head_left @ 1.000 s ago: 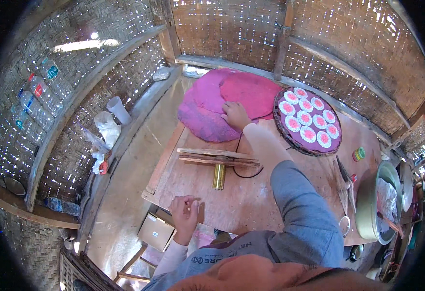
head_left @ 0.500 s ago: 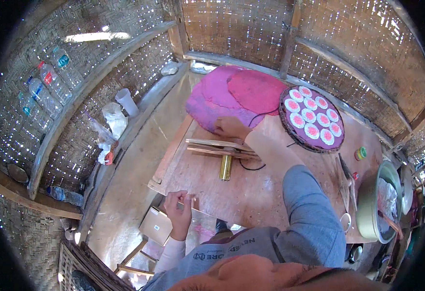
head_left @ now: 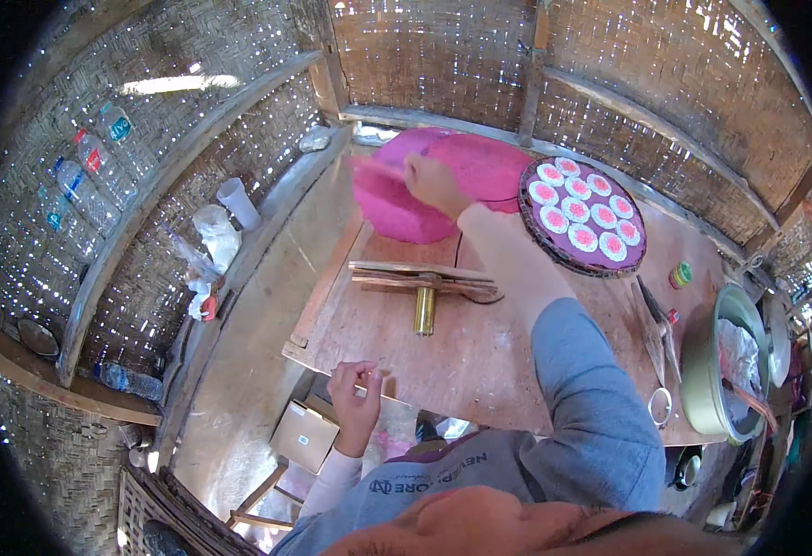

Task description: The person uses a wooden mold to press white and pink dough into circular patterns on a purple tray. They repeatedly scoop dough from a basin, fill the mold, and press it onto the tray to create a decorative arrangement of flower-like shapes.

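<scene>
My right hand (head_left: pixel 432 183) reaches far across the wooden table (head_left: pixel 480 352) and grips the near edge of a pink cloth (head_left: pixel 452 181) that lies bunched at the far side. My left hand (head_left: pixel 358 397) rests on the table's near left edge with fingers curled, holding a thin pale stick between them. To the right of the cloth lies a round dark tray (head_left: pixel 582 215) with several pink and white discs on it. A wooden press with a brass cylinder (head_left: pixel 424 295) lies between my hands.
A metal bowl (head_left: pixel 713 361) with cloth inside stands at the right edge. Near it lie a small cup (head_left: pixel 660 406), a green-lidded jar (head_left: pixel 681 274) and dark blades (head_left: pixel 654 315). Woven bamboo walls surround; plastic bottles (head_left: pixel 86 181) and bags sit on the left ledge. A cardboard box (head_left: pixel 302 435) lies below the table.
My right hand moved from the cloth's right side to its near left edge and gripped it. My left hand stayed at the table's near edge. The view has shifted slightly.
</scene>
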Demonstrator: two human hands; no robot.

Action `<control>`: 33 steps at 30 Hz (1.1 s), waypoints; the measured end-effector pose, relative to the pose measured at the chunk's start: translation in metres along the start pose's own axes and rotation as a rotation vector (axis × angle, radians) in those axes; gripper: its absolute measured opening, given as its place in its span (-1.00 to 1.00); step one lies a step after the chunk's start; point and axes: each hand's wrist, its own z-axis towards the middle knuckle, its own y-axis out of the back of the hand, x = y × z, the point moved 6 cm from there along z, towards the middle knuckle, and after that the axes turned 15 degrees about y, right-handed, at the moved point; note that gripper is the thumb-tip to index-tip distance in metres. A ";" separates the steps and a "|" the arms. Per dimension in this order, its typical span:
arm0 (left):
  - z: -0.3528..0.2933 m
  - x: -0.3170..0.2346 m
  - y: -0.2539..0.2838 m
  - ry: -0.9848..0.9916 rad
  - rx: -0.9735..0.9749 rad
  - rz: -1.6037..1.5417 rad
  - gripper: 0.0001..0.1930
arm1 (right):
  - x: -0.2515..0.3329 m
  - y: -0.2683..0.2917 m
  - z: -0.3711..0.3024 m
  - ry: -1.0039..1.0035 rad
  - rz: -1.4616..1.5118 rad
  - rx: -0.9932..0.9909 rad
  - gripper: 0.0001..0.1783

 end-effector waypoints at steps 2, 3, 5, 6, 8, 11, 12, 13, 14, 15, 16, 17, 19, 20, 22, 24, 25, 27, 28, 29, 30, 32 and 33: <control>-0.001 -0.002 0.002 -0.001 0.005 -0.015 -0.88 | -0.008 0.038 0.027 -0.015 0.023 -0.122 -0.79; -0.001 -0.002 0.000 0.000 0.005 -0.033 -0.88 | -0.010 0.058 0.037 -0.019 0.027 -0.223 -0.80; -0.002 -0.003 0.000 -0.009 -0.001 -0.053 -0.88 | -0.004 0.091 0.052 0.063 0.104 -0.313 -0.82; -0.003 -0.005 0.001 -0.012 -0.007 -0.058 -0.88 | 0.005 0.112 0.055 0.070 0.136 -0.401 -0.83; -0.006 -0.009 0.001 -0.030 -0.026 -0.012 -0.86 | 0.019 0.153 0.057 0.092 0.200 -0.575 -0.86; -0.013 -0.025 -0.009 -0.059 -0.044 0.009 -0.83 | 0.020 0.206 0.044 0.266 0.277 -0.691 -0.87; -0.016 -0.029 -0.010 -0.062 -0.061 0.015 -0.82 | 0.032 0.225 0.038 0.306 0.231 -0.681 -0.86; -0.015 -0.039 -0.012 -0.132 -0.105 0.054 -0.79 | 0.045 0.247 0.026 0.345 0.181 -0.671 -0.85; -0.009 -0.047 -0.014 -0.195 -0.151 0.093 -0.77 | 0.060 0.266 0.011 0.383 0.136 -0.655 -0.85; -0.005 -0.054 -0.014 -0.249 -0.195 0.143 -0.74 | 0.064 0.280 -0.006 0.274 0.154 -0.551 -0.83; 0.005 -0.061 -0.020 -0.243 -0.176 0.101 -0.70 | 0.067 0.301 -0.030 0.172 0.149 -0.446 -0.81; 0.020 -0.065 -0.021 -0.238 -0.178 0.072 -0.66 | 0.080 0.315 -0.055 0.251 0.109 -0.388 -0.81; 0.045 -0.058 -0.025 -0.277 -0.264 0.037 -0.61 | 0.102 0.333 -0.113 0.289 0.142 -0.212 -0.80; 0.055 -0.057 -0.028 -0.282 -0.264 0.096 -0.60 | 0.109 0.337 -0.145 0.246 0.218 -0.094 -0.80; 0.076 -0.046 -0.039 -0.139 -0.201 0.054 -0.60 | 0.123 0.342 -0.204 0.173 0.335 0.151 -0.84; 0.103 -0.025 -0.062 0.132 -0.056 -0.148 -0.60 | 0.131 0.352 -0.264 0.322 0.188 0.241 -0.85; 0.118 -0.014 -0.062 0.193 -0.075 -0.236 -0.61 | 0.137 0.355 -0.288 0.273 0.201 0.296 -0.84; 0.142 0.011 -0.057 0.321 -0.108 -0.393 -0.62 | 0.147 0.355 -0.330 0.160 0.240 0.396 -0.82; 0.150 0.009 -0.054 0.299 -0.140 -0.272 -0.63 | 0.152 0.355 -0.346 0.099 0.249 0.442 -0.82; 0.159 0.003 -0.050 0.271 -0.167 -0.146 -0.64 | 0.148 0.349 -0.371 0.039 0.236 0.473 -0.83; 0.169 -0.001 -0.047 0.240 -0.190 -0.024 -0.64 | 0.137 0.338 -0.402 -0.022 0.220 0.504 -0.83; 0.201 0.007 -0.053 0.335 -0.067 0.014 -0.62 | 0.125 0.330 -0.439 -0.119 0.148 0.553 -0.85; 0.215 0.012 -0.058 0.375 -0.001 0.028 -0.61 | 0.122 0.330 -0.451 -0.162 0.094 0.569 -0.86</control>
